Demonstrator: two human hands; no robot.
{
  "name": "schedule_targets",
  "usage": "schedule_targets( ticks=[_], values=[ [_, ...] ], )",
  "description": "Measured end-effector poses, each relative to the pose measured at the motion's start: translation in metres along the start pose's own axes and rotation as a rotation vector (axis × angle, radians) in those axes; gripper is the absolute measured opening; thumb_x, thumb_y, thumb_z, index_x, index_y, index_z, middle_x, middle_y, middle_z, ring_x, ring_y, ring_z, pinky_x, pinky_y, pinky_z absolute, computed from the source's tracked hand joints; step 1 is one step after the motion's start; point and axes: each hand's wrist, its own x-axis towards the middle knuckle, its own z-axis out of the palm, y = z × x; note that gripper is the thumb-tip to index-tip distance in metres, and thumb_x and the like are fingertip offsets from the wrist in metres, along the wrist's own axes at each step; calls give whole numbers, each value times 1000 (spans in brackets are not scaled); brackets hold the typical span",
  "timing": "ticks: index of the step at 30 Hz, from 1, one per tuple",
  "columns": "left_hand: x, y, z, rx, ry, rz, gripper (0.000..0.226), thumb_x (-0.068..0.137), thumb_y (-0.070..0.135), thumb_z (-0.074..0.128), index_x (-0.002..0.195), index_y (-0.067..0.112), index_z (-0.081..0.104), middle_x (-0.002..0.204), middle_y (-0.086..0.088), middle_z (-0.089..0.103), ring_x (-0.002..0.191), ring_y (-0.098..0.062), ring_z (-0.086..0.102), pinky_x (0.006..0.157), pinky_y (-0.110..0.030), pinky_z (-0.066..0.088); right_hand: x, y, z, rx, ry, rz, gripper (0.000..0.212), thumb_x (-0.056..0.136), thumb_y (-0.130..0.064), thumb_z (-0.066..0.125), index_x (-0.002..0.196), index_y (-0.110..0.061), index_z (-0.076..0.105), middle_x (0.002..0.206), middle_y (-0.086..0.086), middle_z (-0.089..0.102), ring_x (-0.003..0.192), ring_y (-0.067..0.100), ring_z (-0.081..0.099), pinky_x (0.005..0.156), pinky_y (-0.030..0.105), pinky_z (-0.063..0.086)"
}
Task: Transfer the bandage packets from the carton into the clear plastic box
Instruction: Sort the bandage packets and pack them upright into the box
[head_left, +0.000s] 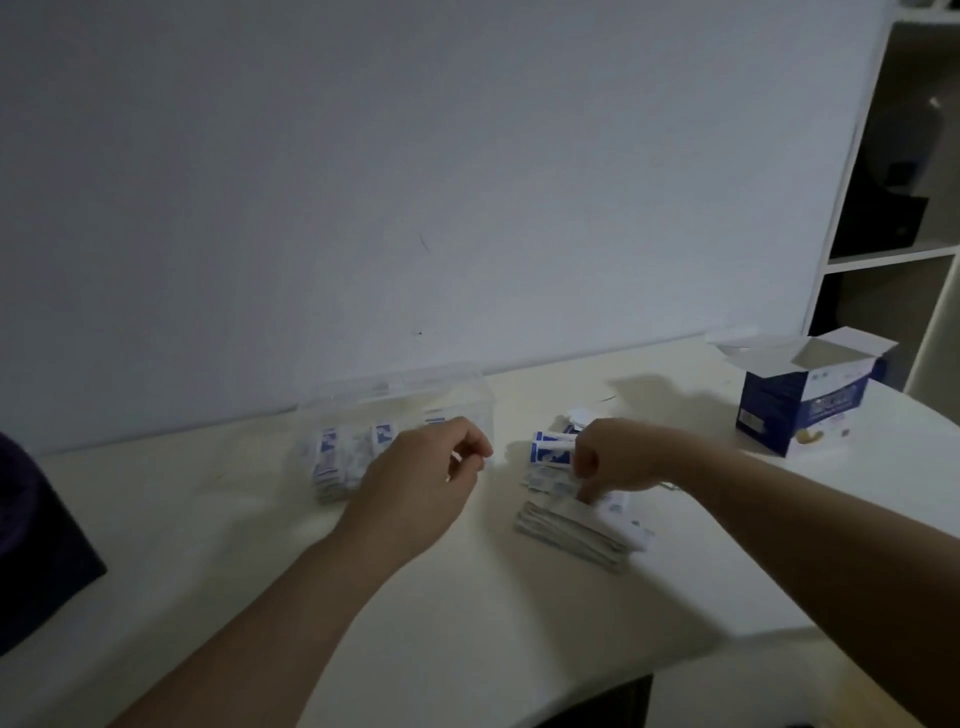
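Right hand (613, 460) pinches a few bandage packets (551, 448) over the loose stack (574, 532) under it. Left hand (422, 480) has its fingers curled, just in front of the clear plastic box (400, 387); can't tell if it holds anything. Open carton (808, 408) sits well right of the right hand.

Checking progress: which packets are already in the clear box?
The upright packets beside the left hand; the pile and stack by the right hand lie outside.

White table (208, 545) against a pale wall (415, 156); white shelving (883, 254) right — dark object (36, 545) far left.
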Motion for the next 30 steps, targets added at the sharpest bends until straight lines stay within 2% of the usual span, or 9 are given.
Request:
schedule_targets(
  ticks=[5, 9, 12, 15, 17, 19, 23, 26, 30],
  values=[
    [-15, -5, -7, -42, -19, -81, 19, 88, 19, 58, 78, 34, 59, 77, 16, 63, 75, -3, 62, 73, -24, 50, -13, 19, -7, 338, 72, 49, 8, 83, -26, 66, 79, -19, 68, 70, 0, 55, 60, 12, 44, 53, 19, 36],
    [-22, 1, -5, -268, -31, -161, 15, 89, 11, 58, 84, 24, 64, 80, 8, 67, 72, -5, 65, 65, -11, 44, -30, 20, -16, 689, 154, 46, 8, 83, -23, 69, 80, -16, 71, 63, -1, 54, 56, 11, 41, 52, 19, 34],
    [-26, 12, 6, -568, -136, -239, 15, 93, 24, 54, 105, 21, 64, 100, 6, 67, 86, 0, 64, 76, -21, 50, -42, -10, -15, 921, 180, -55, 8, 81, -23, 71, 75, -18, 72, 61, -2, 59, 57, 11, 43, 55, 22, 34],
    [-27, 22, 17, -1001, -152, -354, 27, 98, 31, 42, 109, 21, 64, 112, 0, 68, 103, -14, 64, 84, -33, 53, -45, -46, -9, 992, 155, -209, 8, 83, -21, 69, 76, -19, 72, 66, -3, 65, 63, 11, 52, 60, 23, 40],
    [-26, 24, 16, -1240, -50, -422, 28, 100, 24, 38, 104, 19, 66, 105, -4, 70, 96, -17, 66, 80, -33, 54, -40, -49, -9, 936, 215, -200, 10, 86, -20, 65, 84, -14, 73, 73, -1, 68, 65, 10, 56, 63, 20, 45],
    [-26, 18, 11, -1401, 46, -513, 26, 100, 18, 39, 100, 12, 64, 84, -4, 72, 75, -16, 69, 70, -31, 56, -33, -36, -7, 612, 340, -103, 16, 86, -21, 64, 90, -9, 74, 82, 3, 71, 67, 10, 60, 64, 15, 47],
    [-30, -8, 0, -1484, 67, -665, 25, 100, 19, 39, 99, 11, 62, 60, 1, 52, 45, -10, 48, 56, -26, 55, -18, -12, 14, 39, 204, 74, 26, 86, -27, 57, 81, -3, 67, 80, 12, 59, 74, 21, 51, 59, 26, 37],
    [-31, -22, -1, -1442, 87, -687, 26, 100, 19, 39, 98, 12, 63, 58, 2, 50, 40, -7, 45, 55, -26, 54, -8, -7, 17, 74, 175, 123, 32, 81, -31, 63, 61, -9, 51, 68, 8, 46, 67, 21, 43, 50, 27, 29],
    [-33, -25, 6, -1435, 58, -679, 26, 100, 18, 38, 101, 11, 63, 62, 2, 49, 40, -7, 44, 62, -30, 52, 3, -6, 8, 139, 96, 172, 30, 79, -34, 68, 79, -4, 66, 70, 9, 56, 62, 16, 47, 52, 23, 34]
  ],
)
